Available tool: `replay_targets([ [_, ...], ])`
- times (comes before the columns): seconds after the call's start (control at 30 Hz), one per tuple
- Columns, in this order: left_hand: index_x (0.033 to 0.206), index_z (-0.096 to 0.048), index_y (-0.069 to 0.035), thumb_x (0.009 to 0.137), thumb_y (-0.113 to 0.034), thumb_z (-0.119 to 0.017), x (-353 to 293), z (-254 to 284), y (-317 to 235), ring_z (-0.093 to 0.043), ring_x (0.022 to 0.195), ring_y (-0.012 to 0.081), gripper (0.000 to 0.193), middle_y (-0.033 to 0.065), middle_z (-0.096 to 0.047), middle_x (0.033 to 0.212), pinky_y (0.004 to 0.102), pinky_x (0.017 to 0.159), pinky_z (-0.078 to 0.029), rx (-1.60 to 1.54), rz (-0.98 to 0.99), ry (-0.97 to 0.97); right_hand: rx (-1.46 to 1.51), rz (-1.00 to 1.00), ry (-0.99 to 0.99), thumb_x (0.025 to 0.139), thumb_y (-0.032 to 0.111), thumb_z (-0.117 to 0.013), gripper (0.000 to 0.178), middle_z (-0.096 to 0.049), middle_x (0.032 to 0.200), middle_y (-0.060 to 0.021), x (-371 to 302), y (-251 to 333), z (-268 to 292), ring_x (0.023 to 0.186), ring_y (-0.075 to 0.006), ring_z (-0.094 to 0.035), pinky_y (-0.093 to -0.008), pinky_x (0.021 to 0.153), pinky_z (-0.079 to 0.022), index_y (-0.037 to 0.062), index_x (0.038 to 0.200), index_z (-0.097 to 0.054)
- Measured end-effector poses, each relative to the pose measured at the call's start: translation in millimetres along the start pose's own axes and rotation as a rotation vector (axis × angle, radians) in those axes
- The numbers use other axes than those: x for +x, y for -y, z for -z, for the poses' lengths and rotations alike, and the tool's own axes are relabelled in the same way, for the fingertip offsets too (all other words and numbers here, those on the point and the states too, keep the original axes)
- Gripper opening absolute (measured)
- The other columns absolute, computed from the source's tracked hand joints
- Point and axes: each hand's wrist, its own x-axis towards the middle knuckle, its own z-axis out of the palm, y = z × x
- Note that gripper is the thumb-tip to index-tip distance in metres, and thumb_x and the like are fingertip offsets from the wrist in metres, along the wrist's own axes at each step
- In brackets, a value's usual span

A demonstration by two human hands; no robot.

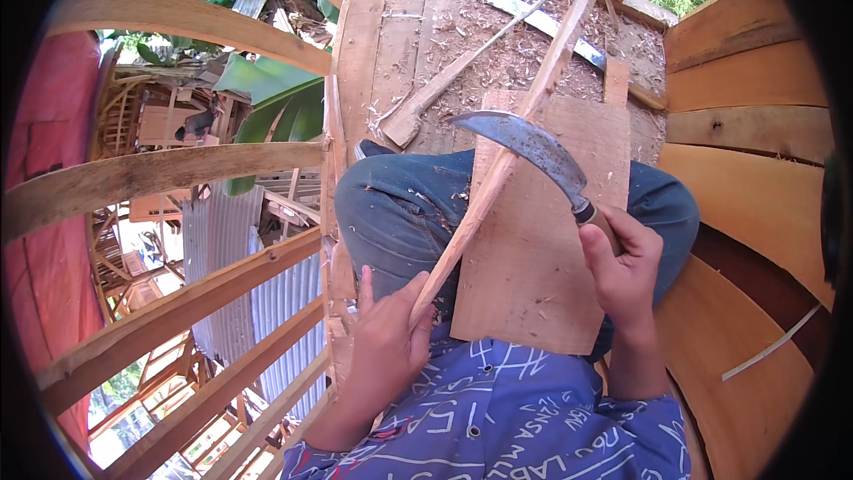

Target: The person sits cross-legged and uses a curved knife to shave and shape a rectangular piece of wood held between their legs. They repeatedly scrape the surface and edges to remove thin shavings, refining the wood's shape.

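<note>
My left hand (391, 333) is closed round the near end of a long wooden stick (480, 204), which slants away to the upper right. My right hand (626, 262) grips the dark handle of a sickle-like curved knife (542, 151). The knife's blade arcs to the left and crosses over the stick; whether its edge touches the wood I cannot tell. Beneath both, a flat wooden board (542, 258) lies across my lap.
Shavings cover the plank floor (444, 27) ahead. On it lie a wedge-shaped wooden piece (426, 107) with a thin tail and a long shiny blade (506, 4). Wooden rails (178, 169) run along my left, a plank wall (746, 187) along my right.
</note>
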Motion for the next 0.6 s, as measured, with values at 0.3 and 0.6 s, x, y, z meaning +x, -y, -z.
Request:
replay_targets([
  [0.3,0.122,-0.057,0.0,0.082,0.0,-0.065,-0.5,0.1,2.4,-0.06,0.065,0.0263,0.041,0.0101,-0.058,0.068,0.0569,0.112,-0.025,-0.01,-0.012,-0.008,0.126,-0.243,0.243,0.089,0.014,-0.067,0.023,-0.055,0.063,-0.0001,14.1,8.6,12.6,0.053,-0.0048,-0.048,-0.0207,0.048,-0.038,-0.0025,0.104,-0.061],
  [0.6,0.121,-0.057,0.001,0.082,-0.001,-0.065,0.2,1.9,4.1,-0.06,0.062,0.0269,0.04,0.0106,-0.057,0.066,0.0573,0.112,-0.024,0.008,-0.035,-0.02,0.736,-0.695,0.757,0.1,0.028,-0.052,0.023,-0.045,0.057,0.0025,43.9,5.5,20.0,0.042,-0.0025,-0.039,-0.0189,0.036,-0.029,0.005,0.095,-0.053],
])
